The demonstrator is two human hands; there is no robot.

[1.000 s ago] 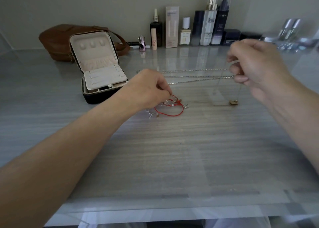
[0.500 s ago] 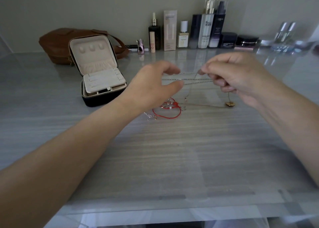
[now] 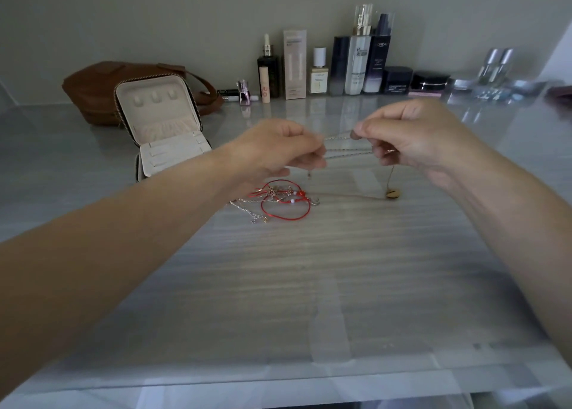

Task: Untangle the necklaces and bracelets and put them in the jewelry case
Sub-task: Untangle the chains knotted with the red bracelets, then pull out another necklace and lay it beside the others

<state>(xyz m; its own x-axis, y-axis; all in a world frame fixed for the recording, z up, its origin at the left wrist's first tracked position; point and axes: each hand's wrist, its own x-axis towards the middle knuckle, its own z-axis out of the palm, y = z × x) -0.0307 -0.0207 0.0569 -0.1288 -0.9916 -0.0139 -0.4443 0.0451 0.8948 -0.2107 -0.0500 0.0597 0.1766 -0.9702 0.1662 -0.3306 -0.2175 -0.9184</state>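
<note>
A thin silver chain necklace (image 3: 343,151) hangs in short strands above the table, pinched at one end by my left hand (image 3: 278,148) and at the other by my right hand (image 3: 411,136). A fine chain drops from my right hand to a gold pendant (image 3: 392,193) lying on the table. Below my hands lies a tangle of red cord bracelets (image 3: 286,202) and silver chains (image 3: 247,212). The jewelry case (image 3: 164,130) stands open to the left, its cream lid upright; my left forearm hides its front right corner.
A brown leather bag (image 3: 96,89) sits behind the case. Several cosmetic bottles and boxes (image 3: 356,65) line the back wall, with dark jars (image 3: 430,82) and clear items further right. The glass-topped table (image 3: 278,300) reaches to the front edge.
My left hand has lifted off the red tangle and taken hold of the silver chain. My right hand has moved left, so the hands are closer and the chain strands are shorter.
</note>
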